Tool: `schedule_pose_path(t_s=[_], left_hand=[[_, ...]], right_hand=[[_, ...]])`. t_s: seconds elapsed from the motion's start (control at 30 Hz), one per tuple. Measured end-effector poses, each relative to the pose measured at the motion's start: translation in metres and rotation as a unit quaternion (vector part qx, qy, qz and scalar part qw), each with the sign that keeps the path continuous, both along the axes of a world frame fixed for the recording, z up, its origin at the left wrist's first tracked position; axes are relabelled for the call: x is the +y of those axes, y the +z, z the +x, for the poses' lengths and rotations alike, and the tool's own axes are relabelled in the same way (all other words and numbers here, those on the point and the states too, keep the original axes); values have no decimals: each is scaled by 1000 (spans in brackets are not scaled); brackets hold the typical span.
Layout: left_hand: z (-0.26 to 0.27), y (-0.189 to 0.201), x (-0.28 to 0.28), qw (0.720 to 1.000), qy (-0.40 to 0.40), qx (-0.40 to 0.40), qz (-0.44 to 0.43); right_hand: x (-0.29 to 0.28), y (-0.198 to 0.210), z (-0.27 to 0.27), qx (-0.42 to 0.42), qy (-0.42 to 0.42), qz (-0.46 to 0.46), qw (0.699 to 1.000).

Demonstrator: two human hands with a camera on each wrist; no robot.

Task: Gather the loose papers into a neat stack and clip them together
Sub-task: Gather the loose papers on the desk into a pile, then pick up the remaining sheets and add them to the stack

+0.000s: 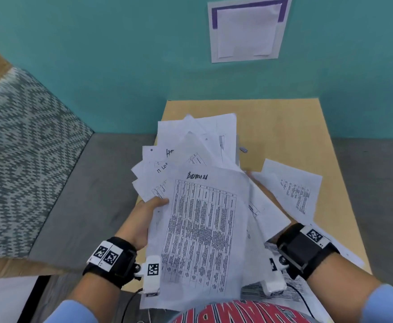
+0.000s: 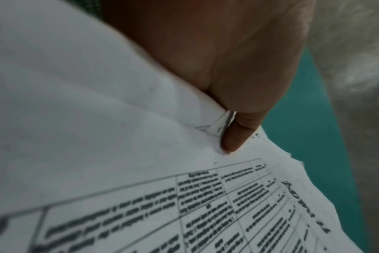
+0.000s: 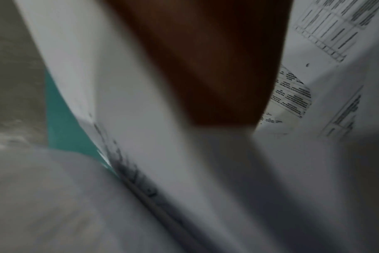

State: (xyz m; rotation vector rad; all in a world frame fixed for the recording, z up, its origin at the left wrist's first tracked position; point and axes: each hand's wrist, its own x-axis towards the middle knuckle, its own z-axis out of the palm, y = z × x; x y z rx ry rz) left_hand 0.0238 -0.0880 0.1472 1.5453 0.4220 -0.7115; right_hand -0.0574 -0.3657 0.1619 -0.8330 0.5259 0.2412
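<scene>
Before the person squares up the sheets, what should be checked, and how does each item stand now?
1. Left hand grips the bundle of papers: ok, thumb on top.
2. Right hand supports the bundle: cannot tell, mostly hidden under sheets.
3. Edges aligned: not ok, sheets fan out.
4. All papers gathered: not ok, a loose sheet lies on the table.
5. Clip ready: cannot tell, a small grey object shows beyond the bundle.
</scene>
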Motion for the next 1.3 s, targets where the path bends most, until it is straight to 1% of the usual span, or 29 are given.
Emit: schedule_pose_path(t_s=[0.03,0.1,0.13,0.17,0.2,0.23,0.27,0.3,0.33,0.4,0.5,0.53,0.57,0.6,0.63,0.67,0.7,0.73,0.77,0.8,0.83,0.9,0.93,1.0,1.07,1.13,1.2,1.23,1.3], left_hand=[[0,-1,-2,1000,0,-18,5],[1,-1,-2,998,-7,-54,21],[2,1,-1,997,-11,-71,20],[4,3,-1,996,-17,-83,12],[5,5,1,995,-25,-97,1],[6,10,1,994,-32,-101,-17],[6,15,1,993,-49,-102,-43],[6,20,2,990,-68,-107,-61],[5,24,0,987,-84,-126,-57],[3,28,-7,978,-93,-185,-29],[-2,28,-15,968,-36,-247,-15],[-3,24,-12,970,-18,-241,-15],[-6,25,-11,973,-4,-230,9],[-6,22,-9,977,-2,-207,50],[-8,22,-10,982,-15,-171,73],[-10,33,-19,988,4,-130,78],[-10,37,-24,982,-59,-155,89],[-8,36,-25,965,-60,-254,-12],[-5,36,-33,968,-38,-237,-74],[-5,40,-42,955,-38,-294,-26],[-2,33,-42,948,-7,-319,-10],[-6,39,-49,943,-12,-334,0],[-9,41,-51,941,3,-337,2],[-15,42,-62,937,28,-349,-18],[-21,35,-70,939,35,-338,-47],[-26,26,-77,955,-9,-294,-36],[-29,19,-81,969,-44,-241,20],[-30,10,-81,973,-61,-216,48],[-31,1,-82,972,-98,-201,73]], right_hand=[[-6,4,0,-6,10,33,999],[-19,9,-4,10,55,-4,998],[-25,15,-5,-4,82,-36,996],[-30,17,-5,-23,104,-48,993],[-33,24,-6,-56,158,-58,984],[-36,26,-4,-82,195,-105,972],[-39,29,-4,-109,237,-161,952],[-41,26,-3,-120,248,-211,938],[-42,29,-2,-124,242,-252,929],[-43,37,-5,-139,179,-315,922],[-45,37,-16,-200,48,-387,899],[-48,37,-21,-224,12,-402,888],[-50,36,-24,-238,-4,-423,875],[-54,34,-26,-244,-11,-431,868],[-58,31,-27,-244,-11,-420,874],[-61,30,-26,-241,5,-412,879],[-62,26,-25,-235,21,-421,876],[-60,27,-23,-235,35,-426,873],[-60,26,-22,-226,36,-439,869],[-60,27,-20,-224,34,-447,865],[-61,27,-19,-223,30,-460,859],[-58,29,-20,-215,2,-489,846],[-53,32,-22,-220,-28,-495,840],[-42,35,-27,-232,-81,-476,844],[-34,27,-32,-201,-105,-461,858],[-31,9,-34,-156,-76,-472,865],[-37,-15,-33,-106,-29,-504,856],[-43,-33,-32,-85,-14,-500,862],[-47,-49,-31,-44,16,-504,862]])
